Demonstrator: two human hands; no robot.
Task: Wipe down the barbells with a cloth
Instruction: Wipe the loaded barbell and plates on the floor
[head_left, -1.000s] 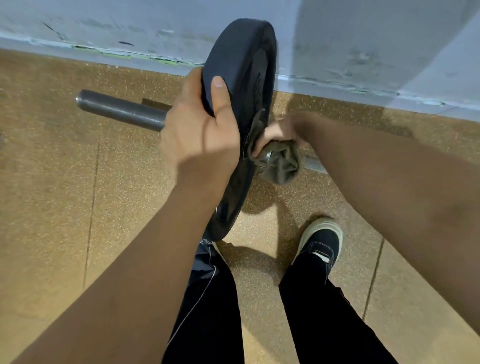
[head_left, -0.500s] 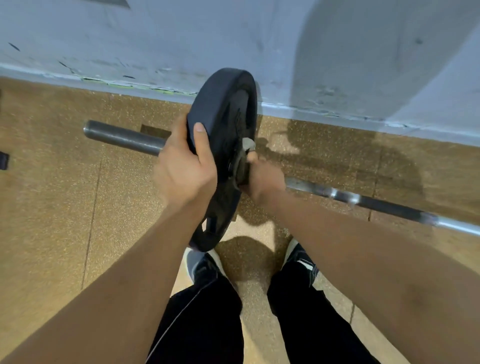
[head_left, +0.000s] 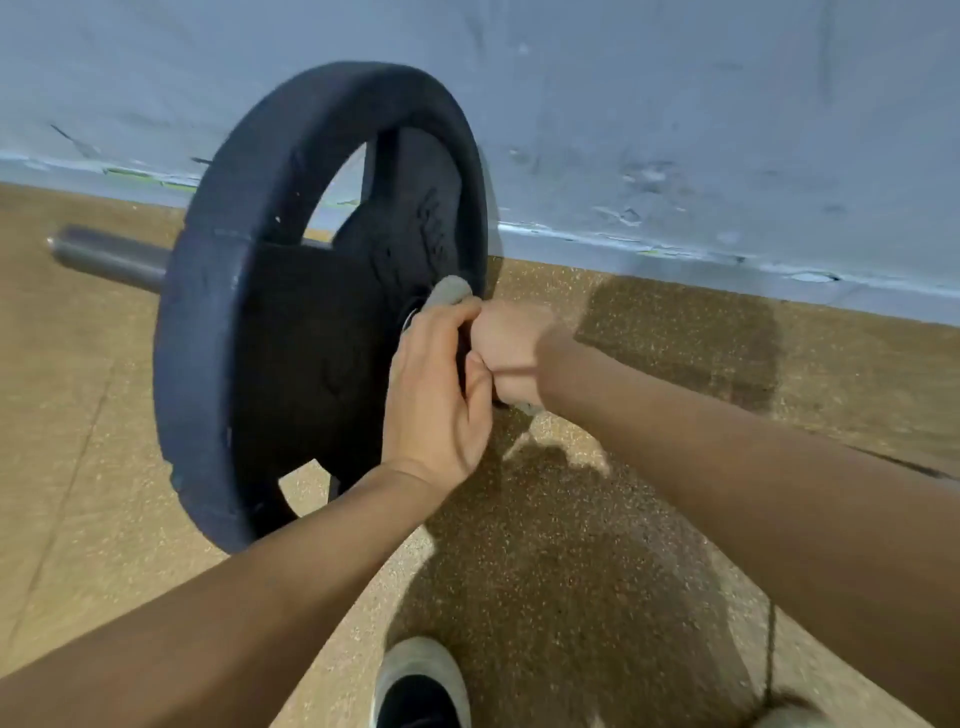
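Note:
A black weight plate (head_left: 249, 364) stands upright on the barbell, whose grey sleeve end (head_left: 109, 254) sticks out to the left. Both hands are at the hub on the plate's right side. My right hand (head_left: 511, 353) is a fist round the bar with the grey cloth (head_left: 449, 292) in it; a lump of cloth pokes out above the knuckles. My left hand (head_left: 431, 400) is curled round the bar right beside it, against the plate's face. My right forearm hides the rest of the shaft.
A blue-grey wall (head_left: 675, 130) runs close behind the plate. The floor is speckled tan rubber tile (head_left: 78, 467). My shoe (head_left: 421, 686) stands just below the hands, and a second shoe shows at the bottom right corner.
My left hand has left the plate's rim and come down to the bar at the hub, beside my right hand. The view has moved closer to the plate.

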